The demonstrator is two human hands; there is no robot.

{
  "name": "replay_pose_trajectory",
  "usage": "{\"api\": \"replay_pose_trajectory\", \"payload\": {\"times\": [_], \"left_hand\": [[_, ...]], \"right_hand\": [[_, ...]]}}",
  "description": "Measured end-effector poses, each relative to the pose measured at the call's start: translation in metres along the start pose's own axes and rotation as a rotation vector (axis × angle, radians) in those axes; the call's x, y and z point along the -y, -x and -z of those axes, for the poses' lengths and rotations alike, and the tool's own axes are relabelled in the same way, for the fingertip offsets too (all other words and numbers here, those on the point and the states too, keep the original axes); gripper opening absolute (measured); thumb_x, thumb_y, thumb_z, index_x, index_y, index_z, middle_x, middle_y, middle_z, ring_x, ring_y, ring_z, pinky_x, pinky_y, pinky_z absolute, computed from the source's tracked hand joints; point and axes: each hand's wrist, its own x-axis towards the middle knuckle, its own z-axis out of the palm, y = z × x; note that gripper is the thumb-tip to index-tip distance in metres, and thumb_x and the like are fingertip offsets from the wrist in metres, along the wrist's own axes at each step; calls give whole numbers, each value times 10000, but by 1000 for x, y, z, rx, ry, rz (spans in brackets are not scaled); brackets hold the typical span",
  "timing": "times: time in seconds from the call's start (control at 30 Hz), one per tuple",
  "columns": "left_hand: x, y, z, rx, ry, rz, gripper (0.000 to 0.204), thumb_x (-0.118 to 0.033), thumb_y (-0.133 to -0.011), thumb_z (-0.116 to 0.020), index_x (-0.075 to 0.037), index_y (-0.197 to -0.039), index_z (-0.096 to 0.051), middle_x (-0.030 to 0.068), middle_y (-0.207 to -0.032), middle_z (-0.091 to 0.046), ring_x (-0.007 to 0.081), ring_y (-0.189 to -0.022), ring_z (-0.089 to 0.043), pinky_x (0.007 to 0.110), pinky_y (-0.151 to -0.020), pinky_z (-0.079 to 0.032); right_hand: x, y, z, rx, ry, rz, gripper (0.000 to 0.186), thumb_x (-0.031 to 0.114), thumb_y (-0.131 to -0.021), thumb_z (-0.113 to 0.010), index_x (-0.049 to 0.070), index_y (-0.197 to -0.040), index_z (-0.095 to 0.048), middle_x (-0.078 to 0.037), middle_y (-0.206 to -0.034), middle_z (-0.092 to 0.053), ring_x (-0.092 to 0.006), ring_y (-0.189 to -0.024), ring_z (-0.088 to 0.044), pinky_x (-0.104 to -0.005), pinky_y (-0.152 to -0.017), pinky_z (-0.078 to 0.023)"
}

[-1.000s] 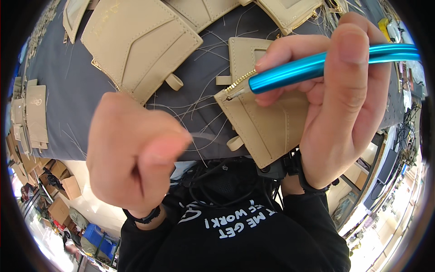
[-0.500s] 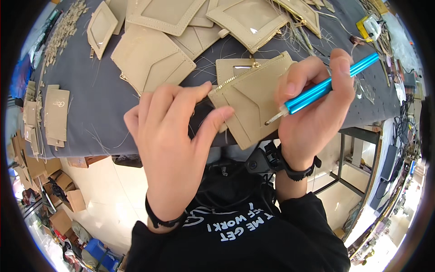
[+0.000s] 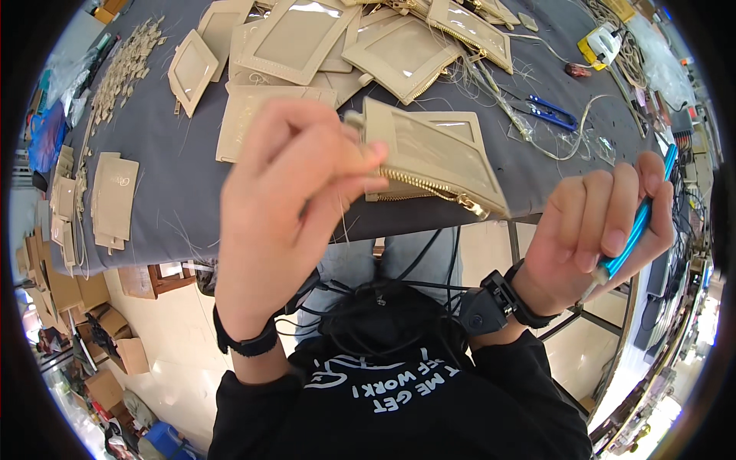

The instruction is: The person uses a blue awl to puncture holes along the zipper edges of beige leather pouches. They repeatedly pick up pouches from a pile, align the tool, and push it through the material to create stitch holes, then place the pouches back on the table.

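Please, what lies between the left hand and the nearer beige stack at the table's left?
In the head view, grey cloth with a few loose threads lies between the left hand and the nearer beige stack.

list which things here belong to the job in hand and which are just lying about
In the job:
- wallet, in the left hand
- blue tool, in the right hand
- wallet pile, probably, being alike

Lying about, as far as this moment shows:
- snips
- beige bits
- clear bag
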Motion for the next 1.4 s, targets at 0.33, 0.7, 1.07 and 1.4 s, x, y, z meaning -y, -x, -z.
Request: {"api": "replay_pose_trajectory", "payload": {"times": [0.33,0.7,1.07,1.4], "left_hand": [[9,28,-12,35,-339,204,298,-84,-610,-776,-62,-867,-627,48,-902,-471,157,-718,-490,266,-623,-429],[22,29,-13,1,-358,128,117,-117,-709,-693,-103,-796,-617,6,-799,-526,161,-713,-502,291,-700,-309],[20,27,-15,63,-340,188,90,-103,-840,-567,-23,-798,-565,74,-806,-497,201,-755,-476,277,-687,-376],[19,26,-16,61,-369,169,88,-99,-840,-561,-23,-795,-559,72,-792,-495,197,-743,-466,274,-673,-368]], "right_hand": [[-61,7,-10,-289,506,-157,249,291,-957,-314,66,-1023,-397,-98,-528,-470,-139,-309,-366,-241,-278,-273],[-81,3,-12,-170,877,-300,324,353,-967,-353,34,-1018,-377,-146,-605,-565,-135,-413,-465,-214,-404,-369],[-88,8,-8,-205,930,-302,325,351,-964,-359,31,-1021,-379,-137,-594,-561,-133,-412,-465,-212,-402,-369],[-88,9,-8,-207,913,-319,325,348,-962,-360,30,-1027,-380,-135,-588,-557,-134,-412,-465,-214,-400,-370]]}}
